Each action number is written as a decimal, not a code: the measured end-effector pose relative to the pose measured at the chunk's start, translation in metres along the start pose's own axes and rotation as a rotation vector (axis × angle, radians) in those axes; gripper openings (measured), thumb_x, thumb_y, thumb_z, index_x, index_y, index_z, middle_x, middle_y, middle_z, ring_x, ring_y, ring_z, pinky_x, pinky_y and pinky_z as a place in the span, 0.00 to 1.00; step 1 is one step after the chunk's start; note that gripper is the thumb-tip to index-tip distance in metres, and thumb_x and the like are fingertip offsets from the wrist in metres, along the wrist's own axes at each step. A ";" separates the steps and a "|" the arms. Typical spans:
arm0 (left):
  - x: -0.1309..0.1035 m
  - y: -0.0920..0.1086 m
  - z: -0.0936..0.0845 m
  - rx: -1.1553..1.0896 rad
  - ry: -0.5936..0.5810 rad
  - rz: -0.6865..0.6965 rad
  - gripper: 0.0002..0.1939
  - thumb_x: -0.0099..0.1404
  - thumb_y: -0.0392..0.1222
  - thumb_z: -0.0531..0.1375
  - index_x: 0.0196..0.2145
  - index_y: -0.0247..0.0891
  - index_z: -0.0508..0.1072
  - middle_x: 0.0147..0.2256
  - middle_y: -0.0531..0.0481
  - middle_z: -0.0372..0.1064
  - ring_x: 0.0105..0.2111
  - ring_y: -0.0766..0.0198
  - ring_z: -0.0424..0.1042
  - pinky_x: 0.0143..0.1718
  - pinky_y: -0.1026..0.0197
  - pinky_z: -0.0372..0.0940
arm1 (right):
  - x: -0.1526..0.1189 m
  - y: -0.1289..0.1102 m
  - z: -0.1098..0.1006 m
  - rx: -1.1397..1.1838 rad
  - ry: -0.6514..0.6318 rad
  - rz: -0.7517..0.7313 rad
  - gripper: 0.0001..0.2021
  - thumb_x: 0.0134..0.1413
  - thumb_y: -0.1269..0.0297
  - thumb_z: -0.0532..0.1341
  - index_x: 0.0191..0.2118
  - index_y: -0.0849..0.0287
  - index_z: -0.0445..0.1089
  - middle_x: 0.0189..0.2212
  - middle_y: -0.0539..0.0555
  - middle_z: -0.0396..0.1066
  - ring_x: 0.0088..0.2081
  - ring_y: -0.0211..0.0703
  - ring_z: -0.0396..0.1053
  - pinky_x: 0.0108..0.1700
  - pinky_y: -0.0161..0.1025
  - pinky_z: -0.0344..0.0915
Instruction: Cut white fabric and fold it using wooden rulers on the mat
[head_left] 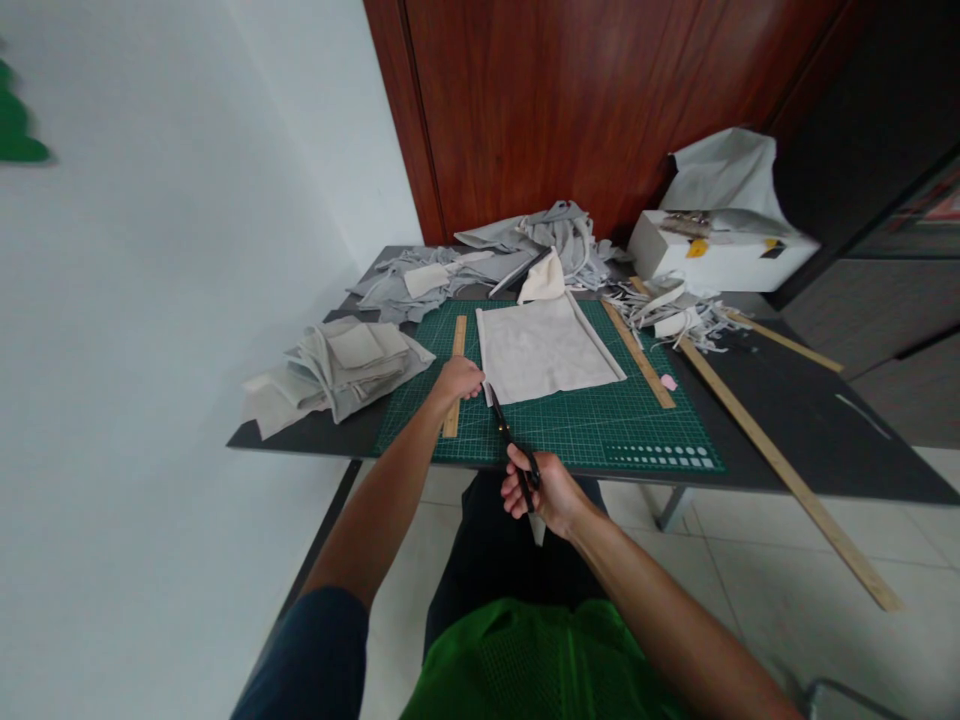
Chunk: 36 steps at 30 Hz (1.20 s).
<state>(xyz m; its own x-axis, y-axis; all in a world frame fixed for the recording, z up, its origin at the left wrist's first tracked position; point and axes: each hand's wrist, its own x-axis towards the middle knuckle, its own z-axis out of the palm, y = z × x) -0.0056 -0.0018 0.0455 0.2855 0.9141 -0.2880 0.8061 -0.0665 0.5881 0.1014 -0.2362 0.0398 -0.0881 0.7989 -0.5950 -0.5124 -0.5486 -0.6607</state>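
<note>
A pale grey-white piece of fabric (546, 350) lies flat on the green cutting mat (570, 428), with folded strips along its left and right sides. At its lower left edge, my left hand (459, 378) is closed in a pinch on the fabric's border. My right hand (546, 488) grips the handles of black scissors (501, 420) at the front edge of the table. Their blades point away from me and reach the fabric's lower left corner, close to my left fingertips. A small pale scrap hangs below my right hand. Under my left wrist lies a wooden ruler (458, 340).
Folded fabric pieces (352, 360) are stacked at left, and crumpled grey fabric (420, 280) lies behind the mat. To the right are another ruler (637, 350), fabric strips (690, 315), a white box (720, 250) and a long wooden stick (780, 465) overhanging the table's front edge.
</note>
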 end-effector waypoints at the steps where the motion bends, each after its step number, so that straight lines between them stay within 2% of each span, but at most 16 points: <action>1: -0.001 -0.001 0.000 0.002 0.001 0.004 0.11 0.65 0.33 0.59 0.32 0.29 0.82 0.29 0.43 0.80 0.19 0.68 0.70 0.24 0.67 0.67 | 0.001 0.000 0.001 -0.001 0.006 -0.001 0.18 0.69 0.52 0.63 0.31 0.60 0.68 0.21 0.54 0.74 0.18 0.41 0.72 0.19 0.34 0.66; 13: -0.007 -0.002 -0.001 -0.117 -0.004 0.027 0.08 0.64 0.31 0.58 0.31 0.31 0.78 0.28 0.45 0.79 0.18 0.70 0.69 0.23 0.68 0.65 | 0.004 0.002 0.005 -0.030 0.056 -0.035 0.16 0.66 0.54 0.65 0.31 0.60 0.68 0.19 0.53 0.73 0.16 0.40 0.69 0.16 0.33 0.60; 17: -0.008 0.001 -0.002 -0.108 -0.013 0.015 0.09 0.65 0.30 0.57 0.29 0.31 0.76 0.25 0.47 0.77 0.17 0.70 0.68 0.22 0.68 0.64 | 0.008 0.000 0.008 -0.019 0.048 -0.017 0.17 0.66 0.52 0.65 0.31 0.59 0.67 0.19 0.53 0.73 0.16 0.40 0.69 0.16 0.33 0.60; 23: -0.010 0.004 -0.003 -0.090 -0.020 0.002 0.11 0.66 0.30 0.57 0.27 0.32 0.74 0.24 0.48 0.76 0.16 0.69 0.68 0.22 0.67 0.63 | 0.013 -0.003 0.015 -0.001 0.061 -0.014 0.16 0.66 0.54 0.63 0.31 0.58 0.67 0.19 0.52 0.72 0.16 0.40 0.68 0.16 0.33 0.59; 31: -0.008 0.003 -0.003 -0.074 -0.017 -0.016 0.11 0.67 0.31 0.56 0.29 0.31 0.76 0.26 0.46 0.78 0.18 0.70 0.69 0.21 0.70 0.62 | 0.017 -0.007 0.014 0.018 0.043 0.004 0.15 0.67 0.54 0.62 0.32 0.58 0.67 0.19 0.53 0.72 0.17 0.40 0.69 0.17 0.33 0.59; 36: -0.007 0.003 -0.002 -0.070 -0.005 -0.030 0.11 0.66 0.32 0.57 0.32 0.30 0.79 0.26 0.44 0.79 0.20 0.67 0.73 0.23 0.68 0.65 | 0.023 -0.011 0.017 0.036 0.041 -0.004 0.15 0.68 0.55 0.61 0.31 0.59 0.67 0.18 0.53 0.72 0.16 0.40 0.68 0.17 0.33 0.60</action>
<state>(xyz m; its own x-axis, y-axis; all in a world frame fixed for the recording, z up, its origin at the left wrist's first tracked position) -0.0061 -0.0080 0.0511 0.2644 0.9131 -0.3104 0.7761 -0.0104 0.6305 0.0902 -0.2079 0.0411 -0.0514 0.7902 -0.6107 -0.5435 -0.5351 -0.6467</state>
